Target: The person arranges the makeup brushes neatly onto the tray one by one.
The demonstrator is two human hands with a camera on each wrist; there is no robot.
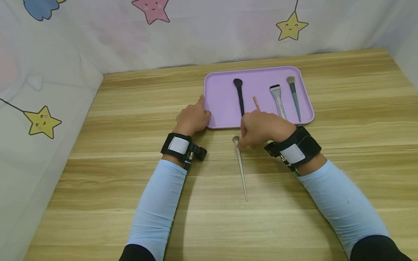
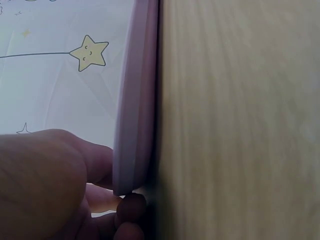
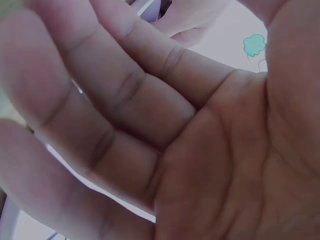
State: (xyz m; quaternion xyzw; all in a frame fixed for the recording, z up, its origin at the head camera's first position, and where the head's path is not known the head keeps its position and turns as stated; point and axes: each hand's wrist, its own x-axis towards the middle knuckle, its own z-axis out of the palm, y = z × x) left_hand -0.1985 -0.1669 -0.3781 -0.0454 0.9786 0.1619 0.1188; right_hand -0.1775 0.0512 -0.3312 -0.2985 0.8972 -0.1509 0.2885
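My left hand (image 1: 192, 117) holds the near left corner of the lilac tray (image 1: 218, 123). In the left wrist view, the thumb and fingers (image 2: 131, 207) meet around the tray's corner (image 2: 131, 165). Just off the tray's near edge, my right hand (image 1: 260, 127) pinches a pale-handled makeup brush (image 1: 241, 167) near its bristle end, the handle pointing toward me. The right wrist view is filled by the palm and bent fingers (image 3: 125, 90), which hide the brush. Inside the tray lie a black brush (image 1: 240, 94) and an orange-handled piece (image 1: 255, 102), partly covered by the right hand.
Farther right in the tray are a white flat brush (image 1: 277, 99) with dark bristles and a green-handled brush (image 1: 294, 96). The wood-grain table (image 1: 123, 141) meets a cloth backdrop (image 1: 199, 43) with printed stars behind and a white side wall at left.
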